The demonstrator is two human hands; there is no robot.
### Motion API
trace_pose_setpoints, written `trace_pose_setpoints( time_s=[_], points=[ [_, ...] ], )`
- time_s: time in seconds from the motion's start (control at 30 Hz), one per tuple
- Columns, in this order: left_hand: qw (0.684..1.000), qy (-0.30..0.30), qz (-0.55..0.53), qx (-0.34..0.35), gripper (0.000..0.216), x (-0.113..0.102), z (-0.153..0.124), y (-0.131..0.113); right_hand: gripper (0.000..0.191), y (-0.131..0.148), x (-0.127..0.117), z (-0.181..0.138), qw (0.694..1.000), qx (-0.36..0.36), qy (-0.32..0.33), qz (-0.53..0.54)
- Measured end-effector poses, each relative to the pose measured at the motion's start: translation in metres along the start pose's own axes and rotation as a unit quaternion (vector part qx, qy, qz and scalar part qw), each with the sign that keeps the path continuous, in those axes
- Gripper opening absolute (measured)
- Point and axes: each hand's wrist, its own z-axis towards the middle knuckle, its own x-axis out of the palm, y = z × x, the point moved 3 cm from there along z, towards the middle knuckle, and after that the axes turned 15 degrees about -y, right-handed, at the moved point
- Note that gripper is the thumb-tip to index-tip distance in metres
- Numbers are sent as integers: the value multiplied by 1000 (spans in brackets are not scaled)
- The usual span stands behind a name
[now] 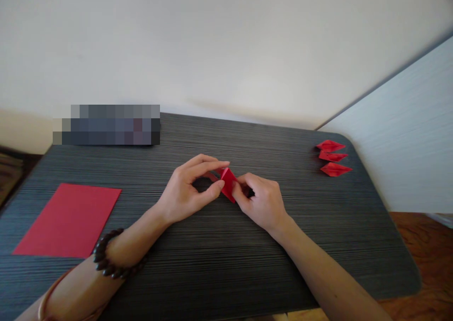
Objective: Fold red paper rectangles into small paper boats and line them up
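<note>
A small piece of folded red paper [228, 183] is held upright between my two hands, above the middle of the dark table. My left hand [191, 184] pinches its left side, with the thumb on the near face and the index finger along the top edge. From the right, my right hand [262, 198] grips the other side between thumb and bent fingers. Parts of the paper are hidden behind the fingertips. A beaded bracelet [106, 255] circles my left wrist.
Flat red paper [71, 219] lies at the left of the dark table [219, 274]. Three folded red paper pieces [332, 157] sit in a column at the far right. A blurred-out object [113, 125] stands at the back left, near the white wall [212, 43].
</note>
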Motion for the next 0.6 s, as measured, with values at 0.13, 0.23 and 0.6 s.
trace_pose_setpoints(
  time_s=[0.13,0.23,0.6],
  points=[
    [996,-22,81,13,34,4,0,-2,23,2,3,-3,1000,-3,5,-1],
    [990,-30,136,-9,36,10,-1,0,25,5,6,-5,1000,-13,10,0],
    [977,-20,209,-44,31,10,-3,5,19,2,5,-2,998,53,5,-14]
  ],
)
